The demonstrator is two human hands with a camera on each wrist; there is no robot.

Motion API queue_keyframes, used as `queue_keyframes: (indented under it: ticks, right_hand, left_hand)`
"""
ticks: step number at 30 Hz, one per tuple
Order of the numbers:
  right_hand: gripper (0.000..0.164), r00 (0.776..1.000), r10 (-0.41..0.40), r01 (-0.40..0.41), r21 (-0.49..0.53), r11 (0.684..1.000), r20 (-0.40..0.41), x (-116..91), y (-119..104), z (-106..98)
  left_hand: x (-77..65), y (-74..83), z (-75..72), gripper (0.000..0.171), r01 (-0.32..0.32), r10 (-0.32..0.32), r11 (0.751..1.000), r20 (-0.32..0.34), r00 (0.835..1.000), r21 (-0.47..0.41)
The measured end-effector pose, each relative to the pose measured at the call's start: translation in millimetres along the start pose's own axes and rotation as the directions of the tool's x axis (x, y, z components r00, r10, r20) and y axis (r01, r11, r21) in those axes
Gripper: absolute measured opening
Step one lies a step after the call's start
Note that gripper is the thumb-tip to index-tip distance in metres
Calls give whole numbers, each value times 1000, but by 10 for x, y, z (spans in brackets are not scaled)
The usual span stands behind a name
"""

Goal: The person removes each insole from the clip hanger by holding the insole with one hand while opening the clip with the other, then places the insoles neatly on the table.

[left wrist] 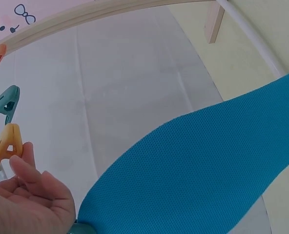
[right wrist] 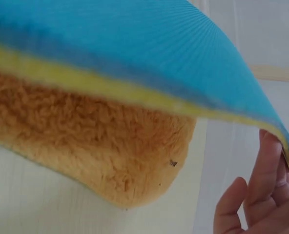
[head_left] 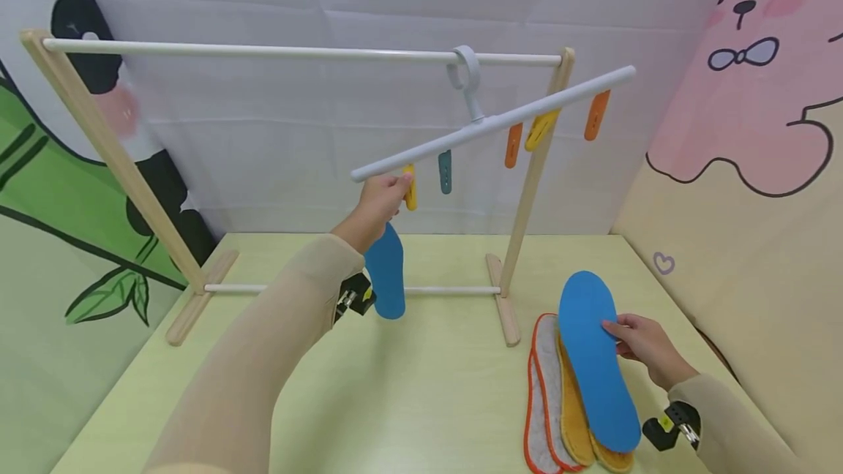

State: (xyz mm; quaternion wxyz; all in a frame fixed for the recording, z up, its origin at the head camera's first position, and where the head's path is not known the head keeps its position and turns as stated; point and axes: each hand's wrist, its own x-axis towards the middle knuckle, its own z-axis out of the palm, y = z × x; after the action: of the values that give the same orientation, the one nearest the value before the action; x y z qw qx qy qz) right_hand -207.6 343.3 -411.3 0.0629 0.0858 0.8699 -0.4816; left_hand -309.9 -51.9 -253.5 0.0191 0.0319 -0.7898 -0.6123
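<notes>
My left hand (head_left: 382,200) pinches a yellow clip (head_left: 411,189) under the left end of a white hanger bar (head_left: 527,111). A blue insole (head_left: 390,276) hangs just below that hand; in the left wrist view a teal clip (left wrist: 81,227) shows at its end, partly out of frame. At the right, my right hand (head_left: 648,346) pinches the edge of another blue insole (head_left: 596,360) between thumb and fingers. That insole has a yellow underside layer in the right wrist view and overlaps a fluffy orange insole (right wrist: 110,151) lying on the table.
The hanger's hook (head_left: 469,75) sits over the top rail (head_left: 296,53) of a wooden rack, and the bar tilts. Farther along it hang a teal clip (head_left: 445,172), orange clips (head_left: 596,115) and a yellow clip (head_left: 541,129). Grey red-edged insoles (head_left: 541,401) lie on the table.
</notes>
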Motion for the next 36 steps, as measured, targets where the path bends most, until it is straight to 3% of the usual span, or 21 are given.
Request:
queue_keyframes:
  ticks: [17,25,36]
  right_hand:
    - [51,998,56,-56,-24,998,15,54,226,-122]
    - [44,995,95,-96,33,995,22,61,339,-91]
    - [56,987,145,-146,15,989,65,91,398,-118]
  left_hand:
    - [20,0,0,37,12,-12,1000,2,1000,4]
    - [34,-11,11,37,22,-22,1000,-1,1000,11]
    - [43,39,73,38,41,-41,999,3,999,29]
